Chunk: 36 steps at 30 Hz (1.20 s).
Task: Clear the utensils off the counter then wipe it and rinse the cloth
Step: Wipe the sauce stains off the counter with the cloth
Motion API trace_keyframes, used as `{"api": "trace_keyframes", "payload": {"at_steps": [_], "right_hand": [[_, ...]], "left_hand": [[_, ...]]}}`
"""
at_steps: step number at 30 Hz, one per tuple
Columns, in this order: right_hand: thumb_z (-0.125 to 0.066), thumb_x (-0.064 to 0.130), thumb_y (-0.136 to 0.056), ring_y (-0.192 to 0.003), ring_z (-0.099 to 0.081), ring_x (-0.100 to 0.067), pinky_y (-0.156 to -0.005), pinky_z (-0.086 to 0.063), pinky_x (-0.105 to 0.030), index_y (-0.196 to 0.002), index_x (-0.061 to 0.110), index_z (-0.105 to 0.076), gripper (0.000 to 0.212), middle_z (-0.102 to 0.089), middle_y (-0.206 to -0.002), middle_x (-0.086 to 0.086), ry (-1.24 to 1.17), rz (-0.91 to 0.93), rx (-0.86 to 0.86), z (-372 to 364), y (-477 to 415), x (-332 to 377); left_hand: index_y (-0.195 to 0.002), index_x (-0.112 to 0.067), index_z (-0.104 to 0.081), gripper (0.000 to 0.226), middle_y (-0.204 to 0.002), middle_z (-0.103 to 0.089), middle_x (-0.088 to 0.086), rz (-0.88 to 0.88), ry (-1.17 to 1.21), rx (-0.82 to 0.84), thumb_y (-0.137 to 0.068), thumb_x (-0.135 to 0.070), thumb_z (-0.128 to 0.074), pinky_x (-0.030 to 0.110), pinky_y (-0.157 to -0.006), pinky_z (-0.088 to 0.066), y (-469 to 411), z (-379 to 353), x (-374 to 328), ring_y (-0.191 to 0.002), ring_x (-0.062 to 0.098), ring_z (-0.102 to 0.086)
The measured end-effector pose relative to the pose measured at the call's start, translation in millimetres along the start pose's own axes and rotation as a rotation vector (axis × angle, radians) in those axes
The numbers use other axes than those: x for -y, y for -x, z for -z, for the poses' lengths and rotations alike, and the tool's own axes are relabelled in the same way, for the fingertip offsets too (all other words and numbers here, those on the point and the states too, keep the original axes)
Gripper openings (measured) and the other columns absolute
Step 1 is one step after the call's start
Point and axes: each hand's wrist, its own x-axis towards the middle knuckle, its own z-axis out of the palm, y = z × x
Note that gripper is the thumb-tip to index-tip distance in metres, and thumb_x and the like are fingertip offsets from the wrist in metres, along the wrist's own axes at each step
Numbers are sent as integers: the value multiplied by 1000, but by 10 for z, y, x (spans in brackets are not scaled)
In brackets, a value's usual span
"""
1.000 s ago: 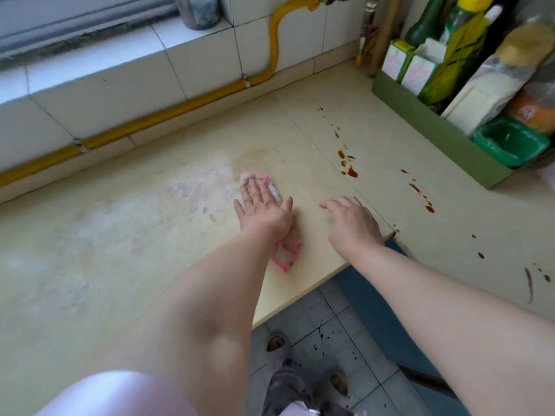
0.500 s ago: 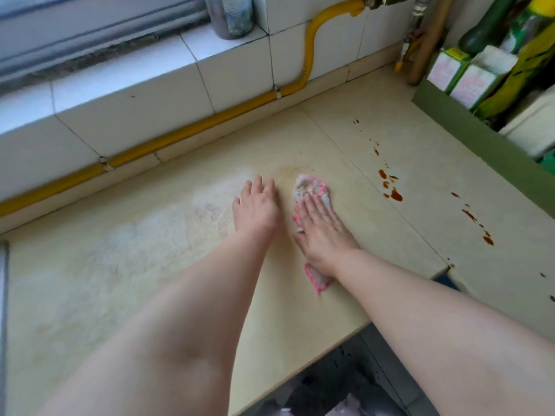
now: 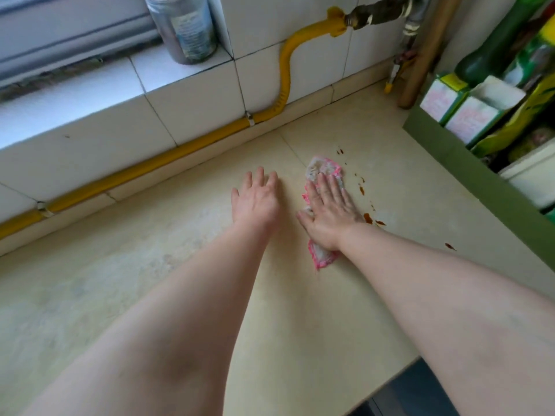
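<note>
**mop_n_go:** Cream tabletop (image 3: 150,280) filling most of the view, with a cloudy pale smear toward 9 o'clock. Yellow pipe (image 3: 168,159) along the tiled wall, from 9 up to 12. Green crate (image 3: 468,163) of bottles and cartons at 3 o'clock.

**tilefan:** And the hands?

**mop_n_go:** Left hand (image 3: 256,202) flat on bare tabletop near centre, fingers straight, holding nothing. Right hand (image 3: 330,211) just beside it at 3 o'clock, fingers straight too, pressing down on the pink-edged cloth (image 3: 322,168). Cloth poking out at 12 and 6 of the palm.

**tilefan:** Mess?

**mop_n_go:** Reddish-brown drips (image 3: 368,218) just beside the right hand at 3 o'clock, a few more toward 4.
</note>
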Motion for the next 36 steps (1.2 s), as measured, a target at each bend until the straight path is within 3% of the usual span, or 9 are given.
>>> {"api": "trace_keyframes", "payload": {"at_steps": [9, 14, 23, 29, 33, 36], "right_hand": [[-21, 61, -95, -146, 24, -21, -119, 14, -38, -153, 22, 10, 76, 22, -159, -4, -13, -5, -44, 338, -724, -313], [-21, 64, -93, -146, 22, -23, -119, 12, -40, -153, 19, 10, 82, 19, -160, -5, -24, -68, -69, 394, -814, -308], [-21, 69, -91, -145, 24, -27, -119, 12, -42, -153, 15, 11, 89, 21, -159, -10, -69, -240, -57, 174, -208, -439], [-24, 65, -93, -146, 23, -26, -119, 10, -42, -153, 15, 11, 86, 21, -159, -10, -96, -327, -50, -6, 350, -601], [-24, 62, -94, -145, 25, -27, -117, 13, -41, -151, 13, 16, 85, 25, -157, -12, -147, -392, 5, -96, 662, -663], [-22, 47, -100, -146, 23, -26, -118, 12, -40, -152, 11, 13, 73, 22, -158, -13, -237, -385, 28, -95, 834, -710]], "left_hand": [[-151, -26, -20, 56, -160, -14, -2, -9, -15, 1, -97, -28, -36, 56, -112, -18, -378, -55, -304, -147, 24, -9], [-153, -27, -12, 63, -161, -9, -3, -6, -82, 5, -95, -24, -37, 56, -113, -19, -379, -72, -312, -148, 24, -8], [-154, -25, -14, 61, -161, -9, -1, 24, -47, 107, -97, -15, -33, 59, -114, -20, -399, 17, -357, -148, 25, -7], [-154, -23, -15, 70, -160, -13, -3, -13, -74, 116, -92, -9, -44, 58, -110, -30, -67, -56, -353, -146, 25, -12], [-151, -20, -20, 62, -151, -27, 1, -32, -109, 117, -91, -9, -34, 52, -101, -42, 134, -57, -386, -137, 27, -26], [-148, -18, -24, 57, -145, -34, 4, -63, -152, 109, -93, -9, -32, 44, -93, -45, 257, -57, -396, -132, 27, -33]]}}
